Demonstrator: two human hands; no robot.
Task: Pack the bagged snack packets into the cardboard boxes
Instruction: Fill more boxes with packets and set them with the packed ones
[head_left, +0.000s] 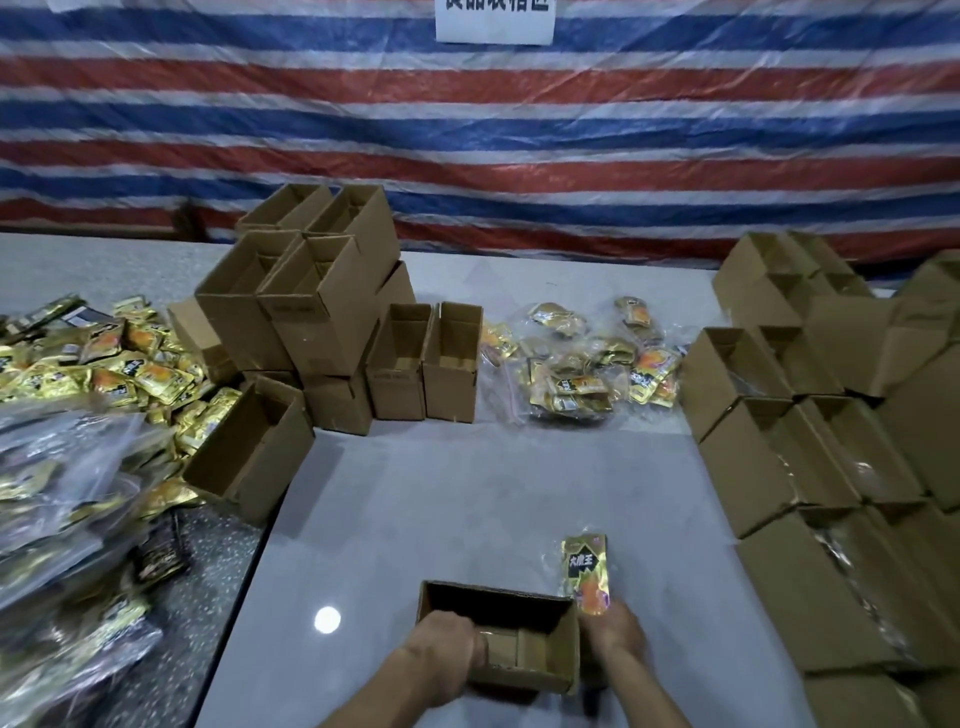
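Left hand grips box left rim; right hand holds packet beside right rim. Open table ahead; striped tarp behind.

Bare grey table up the middle of the frame. Hemmed at left by a tilted box and stacked boxes, at right by a wall of boxes. At the far end, 2 upright boxes and bagged packets. Lower centre taken by an open box, a raised packet just right.
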